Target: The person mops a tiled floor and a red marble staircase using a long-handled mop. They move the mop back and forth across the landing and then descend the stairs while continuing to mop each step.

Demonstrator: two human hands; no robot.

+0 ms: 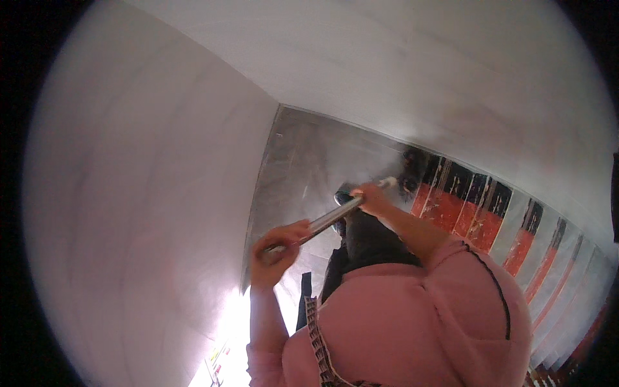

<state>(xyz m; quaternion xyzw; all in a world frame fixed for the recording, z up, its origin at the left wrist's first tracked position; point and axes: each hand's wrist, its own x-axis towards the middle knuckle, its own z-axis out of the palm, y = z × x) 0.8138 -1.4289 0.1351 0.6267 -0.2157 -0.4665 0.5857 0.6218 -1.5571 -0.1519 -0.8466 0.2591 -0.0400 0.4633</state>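
Note:
A shiny metal pole (330, 218) runs slantwise between my two hands. My left hand (278, 251) is closed round its lower end, in front of my chest. My right hand (373, 198) grips it higher up and further out, near a pale tip and a dark rounded part (344, 192) at the pole's far end. Both forearms come out of pink sleeves (412, 303). What the pole's far end touches is hard to make out against the grey floor (296, 161).
White walls (148, 180) meet in a corner on the left and above. A staircase (490, 219) with red, black and pale worn steps runs along the right. A dark cloth (361, 248) hangs in front of me. Bright glare (235, 309) lies low on the floor.

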